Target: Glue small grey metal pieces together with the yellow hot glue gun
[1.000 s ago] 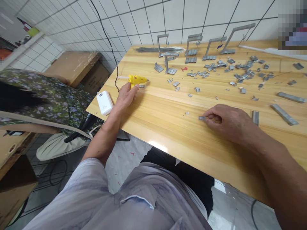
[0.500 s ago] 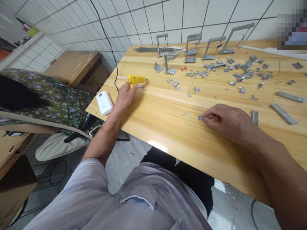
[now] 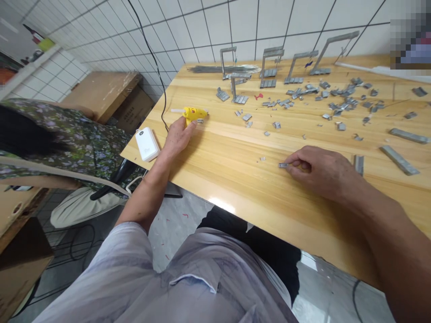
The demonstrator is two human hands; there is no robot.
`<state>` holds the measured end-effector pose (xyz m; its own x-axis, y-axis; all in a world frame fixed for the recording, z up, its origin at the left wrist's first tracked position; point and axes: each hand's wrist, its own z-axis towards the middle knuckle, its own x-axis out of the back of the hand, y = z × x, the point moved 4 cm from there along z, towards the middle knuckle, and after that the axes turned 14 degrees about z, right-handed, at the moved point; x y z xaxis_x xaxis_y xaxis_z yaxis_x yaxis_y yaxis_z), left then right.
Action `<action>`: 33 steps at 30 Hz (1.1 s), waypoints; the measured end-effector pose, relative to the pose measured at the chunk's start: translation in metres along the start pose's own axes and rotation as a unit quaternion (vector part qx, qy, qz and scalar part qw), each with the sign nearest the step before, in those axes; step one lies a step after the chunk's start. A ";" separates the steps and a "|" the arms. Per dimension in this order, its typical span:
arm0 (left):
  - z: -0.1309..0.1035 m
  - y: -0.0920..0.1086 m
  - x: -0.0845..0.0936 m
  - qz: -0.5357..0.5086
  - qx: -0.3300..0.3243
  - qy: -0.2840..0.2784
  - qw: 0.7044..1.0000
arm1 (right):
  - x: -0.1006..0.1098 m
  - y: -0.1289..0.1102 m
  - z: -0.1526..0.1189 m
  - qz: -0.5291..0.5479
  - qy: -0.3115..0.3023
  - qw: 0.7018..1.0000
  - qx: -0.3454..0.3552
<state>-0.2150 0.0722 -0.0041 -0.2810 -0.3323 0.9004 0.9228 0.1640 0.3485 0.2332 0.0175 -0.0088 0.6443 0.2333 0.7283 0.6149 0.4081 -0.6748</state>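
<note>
My left hand (image 3: 179, 136) is closed round the handle of a yellow hot glue gun (image 3: 195, 112), which lies low over the table's left side, nozzle pointing right. A pale glue stick (image 3: 177, 110) sticks out of its back end. Between the thumb and fingertips of my right hand (image 3: 319, 172) is a small grey piece (image 3: 282, 165), pinched near the tabletop. Tiny pale scraps (image 3: 262, 159) lie to the left of it. Just behind my right wrist is a grey strip (image 3: 358, 164), partly hidden by the hand.
Several grey bracket-shaped stands (image 3: 269, 67) rise at the back of the wooden table (image 3: 215, 157). Loose grey pieces (image 3: 343, 105) are scattered before them. A white power bank (image 3: 147, 144) lies by the left edge, near a black cable (image 3: 164, 105). Another person (image 3: 77, 134) is at the far left.
The glue gun has shifted slightly to the right and tilted a little in my left hand. My right hand stays in place with the grey piece.
</note>
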 end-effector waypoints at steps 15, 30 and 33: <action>0.001 0.004 0.002 0.040 0.002 0.006 0.999 | 0.000 0.001 0.000 0.011 -0.002 1.000 0.011; 0.001 0.003 0.000 0.018 -0.017 0.011 1.000 | 0.001 -0.001 0.000 0.012 -0.008 1.000 0.011; -0.002 0.001 0.002 0.011 -0.020 0.001 1.000 | 0.000 0.000 0.000 0.010 -0.006 1.000 0.006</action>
<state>-0.2140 0.0697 -0.0029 -0.2590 -0.3313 0.9073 0.9389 0.1340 0.3169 0.2331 0.0177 -0.0082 0.6511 0.2528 0.7156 0.5958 0.4139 -0.6883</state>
